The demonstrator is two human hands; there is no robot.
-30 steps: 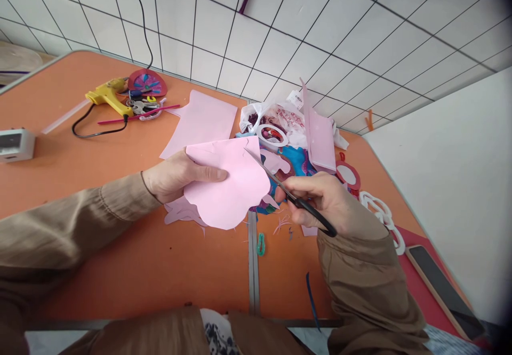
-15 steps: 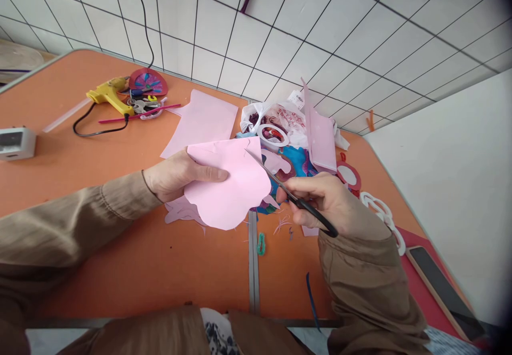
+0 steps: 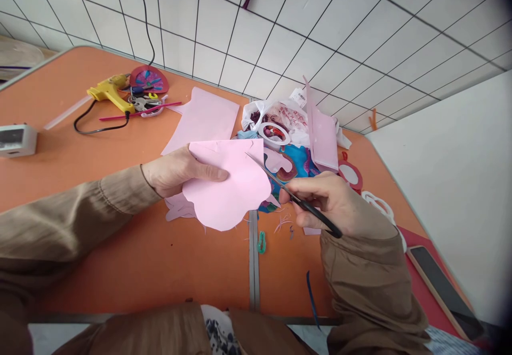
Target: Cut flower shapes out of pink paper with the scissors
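Note:
My left hand [image 3: 182, 171] pinches a pink foam or paper sheet [image 3: 228, 200] by its left side, thumb on top. The sheet's lower edge is cut into scallops, and its top edge is straight with faint drawn lines near it. My right hand [image 3: 324, 197] is closed around the black handle of scissors [image 3: 310, 211]. Their blades point up and left, lying at the right edge of the pink sheet with the tip over its upper part. Part of the handle loops is hidden by my fingers.
On the orange table [image 3: 132, 259] lie a yellow glue gun [image 3: 110, 93], another pink sheet [image 3: 208, 117], a white plastic bag [image 3: 294, 120], a folded pink piece [image 3: 322, 141], a green loop [image 3: 261, 242] and pink scraps. A phone [image 3: 444, 288] rests at the right.
Both hands stay in nearly the same place. The scissors' blades remain at the pink sheet's right edge; the scissor handle has shifted very slightly right and down.

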